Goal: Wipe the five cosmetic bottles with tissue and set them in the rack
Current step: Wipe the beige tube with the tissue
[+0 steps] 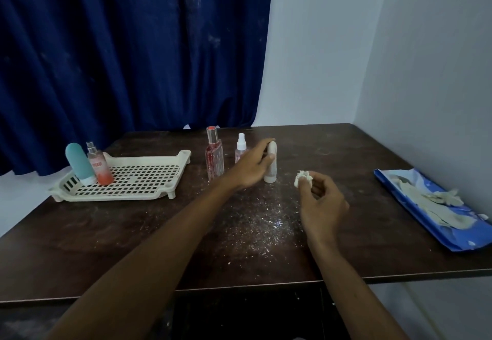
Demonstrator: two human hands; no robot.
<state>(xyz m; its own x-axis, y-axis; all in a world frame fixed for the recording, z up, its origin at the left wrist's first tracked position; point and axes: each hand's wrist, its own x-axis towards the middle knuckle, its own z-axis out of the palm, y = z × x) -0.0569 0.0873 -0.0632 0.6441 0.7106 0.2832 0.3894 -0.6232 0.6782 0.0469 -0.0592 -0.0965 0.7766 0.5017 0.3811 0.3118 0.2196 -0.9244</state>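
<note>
In the head view, the left hand [253, 165] grips the white bottle [271, 166] near its rounded top, with the thumb on the front and the fingers curved behind. This bottle stands upright on the worktop [186, 233], at 11 o'clock from the right hand [323, 202], which pinches a crumpled tissue [303, 176]. At 9 o'clock from the white bottle stand a small pink spray bottle [241, 148] and a tall red bottle [214, 157]. The rack [114, 196], at 10 o'clock on the worktop, already carries a teal bottle [78, 164] and an orange spray bottle [99, 168]. The white bottle seems to be light, stiff and smooth, so it may tip; I would hold it at the middle. The orange spray bottle has a label, but its letters are too blurred to read.
</note>
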